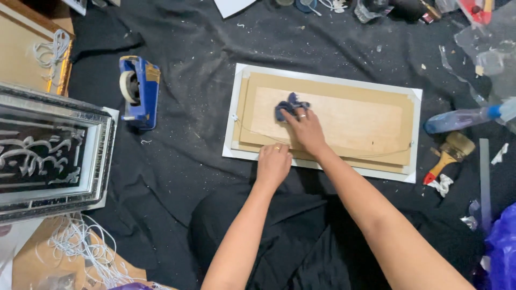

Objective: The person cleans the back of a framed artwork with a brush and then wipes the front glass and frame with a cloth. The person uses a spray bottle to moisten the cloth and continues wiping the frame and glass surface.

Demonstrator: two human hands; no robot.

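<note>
A picture frame (414,134) lies face down on black cloth, its brown backing board up and a thin hanging cord stretched across it. My right hand (305,129) presses a small dark blue rag (286,107) onto the board's left part. My left hand (273,164) rests with curled fingers on the frame's near edge and holds nothing that I can see.
A blue tape dispenser (138,91) stands to the left. An ornate silver frame (51,156) lies at far left, white cord (80,244) below it. To the right are a blue spray bottle (462,118), a red-handled brush (450,153) and plastic scraps.
</note>
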